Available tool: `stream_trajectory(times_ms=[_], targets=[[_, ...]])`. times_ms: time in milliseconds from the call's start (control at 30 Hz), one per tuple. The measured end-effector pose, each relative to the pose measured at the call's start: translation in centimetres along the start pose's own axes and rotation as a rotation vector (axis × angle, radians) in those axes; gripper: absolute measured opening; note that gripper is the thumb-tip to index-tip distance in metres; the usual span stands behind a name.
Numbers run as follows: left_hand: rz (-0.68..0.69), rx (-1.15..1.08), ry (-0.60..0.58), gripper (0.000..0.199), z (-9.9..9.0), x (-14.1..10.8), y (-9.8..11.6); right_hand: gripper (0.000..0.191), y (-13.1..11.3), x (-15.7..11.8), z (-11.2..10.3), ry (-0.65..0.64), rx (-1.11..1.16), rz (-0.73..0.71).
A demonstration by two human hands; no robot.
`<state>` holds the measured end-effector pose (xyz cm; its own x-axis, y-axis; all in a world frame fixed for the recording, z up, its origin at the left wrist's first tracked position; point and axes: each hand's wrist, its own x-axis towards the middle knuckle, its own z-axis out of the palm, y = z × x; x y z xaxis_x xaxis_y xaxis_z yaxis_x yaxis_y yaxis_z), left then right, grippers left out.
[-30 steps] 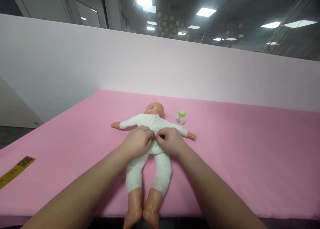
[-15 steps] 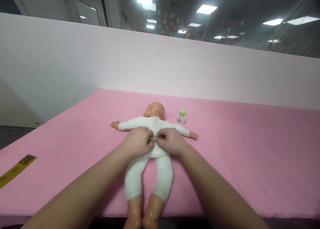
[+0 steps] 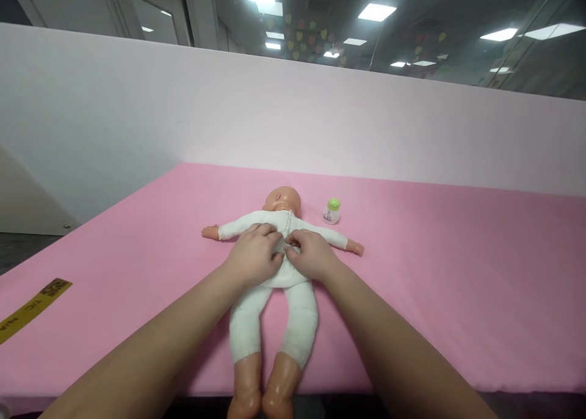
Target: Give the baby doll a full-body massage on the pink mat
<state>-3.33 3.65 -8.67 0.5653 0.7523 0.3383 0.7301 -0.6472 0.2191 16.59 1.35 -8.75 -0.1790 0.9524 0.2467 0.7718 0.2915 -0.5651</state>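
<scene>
A baby doll (image 3: pixel 287 278) with a white cloth body lies on its back, legs toward me, arms spread and head turned left. My left hand (image 3: pixel 257 254) rests on the left of its belly, fingers bent over the cloth and thumb apart from them. On the other side my right hand (image 3: pixel 314 255) touches the belly with fingers curled in toward the thumb. Whether cloth is pinched there is hidden. Both hands nearly meet at the middle, below the chest seam. A small jar (image 3: pixel 331 212) with a green lid stands beyond the doll's right-hand arm.
The doll lies on a pink padded surface (image 3: pixel 439 284), whose front edge is close to me. A white panel (image 3: pixel 320 120) rises at the back and left. On the left a yellow label strip (image 3: pixel 34 310) with dark print lies flat.
Both hands have shifted slightly up the belly. The left fingers look a little more stretched out over the cloth. The doll and jar stay in place; the view has tilted slightly.
</scene>
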Motion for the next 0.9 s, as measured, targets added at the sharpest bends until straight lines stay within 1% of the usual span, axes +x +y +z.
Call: stream_trajectory(times_ms=[100,200,267,333,433,500,567,667,733,767,833,900], targets=[[-0.016,0.016,0.021,0.041,-0.1,0.0,0.0,0.008,0.3,0.2,0.0,0.043,0.025,-0.017],[-0.023,0.037,0.038,0.059,0.0,0.1,0.0,0.014,0.7,0.4,0.1,0.156,-0.01,-0.013],[-0.02,0.036,0.012,0.069,0.2,0.2,-0.2,0.019,0.8,0.5,0.2,0.188,-0.049,-0.005],[-0.021,0.028,-0.038,0.068,0.3,0.3,-0.4,0.026,0.9,0.6,0.3,0.131,-0.067,-0.007],[-0.021,0.026,-0.101,0.06,0.3,0.4,-0.5,0.029,1.0,0.6,0.5,0.035,-0.067,-0.021],[-0.014,0.035,-0.106,0.059,0.3,0.5,-0.5,0.029,1.0,0.6,0.7,0.039,-0.071,-0.025],[-0.004,0.052,-0.087,0.067,0.4,0.6,-0.4,0.033,1.1,0.6,1.0,0.084,-0.082,-0.017],[-0.012,0.077,-0.082,0.083,0.8,0.6,-0.5,0.049,1.4,0.7,1.6,0.164,-0.101,-0.005],[-0.018,0.074,-0.123,0.088,1.1,0.8,-0.6,0.06,1.6,0.8,1.9,0.147,-0.099,-0.007],[-0.015,0.07,-0.15,0.089,1.2,0.9,-0.7,0.062,1.7,0.9,2.0,0.119,-0.093,-0.008],[0.005,0.064,-0.198,0.087,1.3,1.1,-0.8,0.06,1.8,1.0,2.0,0.063,-0.08,-0.02],[0.026,0.065,-0.217,0.084,1.2,1.4,-0.9,0.053,1.8,1.0,1.9,0.045,-0.074,-0.043]])
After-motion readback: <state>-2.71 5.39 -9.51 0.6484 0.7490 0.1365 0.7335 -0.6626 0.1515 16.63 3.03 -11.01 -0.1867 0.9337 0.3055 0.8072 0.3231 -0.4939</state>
